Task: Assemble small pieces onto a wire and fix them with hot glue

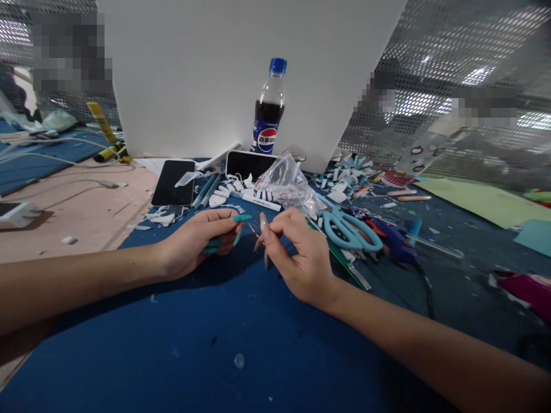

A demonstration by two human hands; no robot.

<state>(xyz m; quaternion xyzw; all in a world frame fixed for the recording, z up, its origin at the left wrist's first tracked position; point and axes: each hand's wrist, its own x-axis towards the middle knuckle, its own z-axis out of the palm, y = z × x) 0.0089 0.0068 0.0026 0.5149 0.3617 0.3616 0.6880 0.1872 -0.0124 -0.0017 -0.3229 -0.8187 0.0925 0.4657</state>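
My left hand point(198, 240) rests over the blue mat point(224, 332), fingers curled with long teal nails, pinching one end of a tiny thin piece point(253, 230) that I cannot make out. My right hand point(299, 258) meets it from the right, thumb and forefinger pinched on the same small piece. The two hands nearly touch at the fingertips. Just behind them lie a crumpled clear plastic bag point(289, 184) and a white marker pen point(258, 201).
Teal scissors point(348, 228) and a blue glue gun point(394, 236) lie right of my hands. Two dark phones point(173, 182) point(248, 164), white paper scraps and pens sit behind. A cola bottle point(268, 109) stands against a white board. Coloured paper sheets lie far right.
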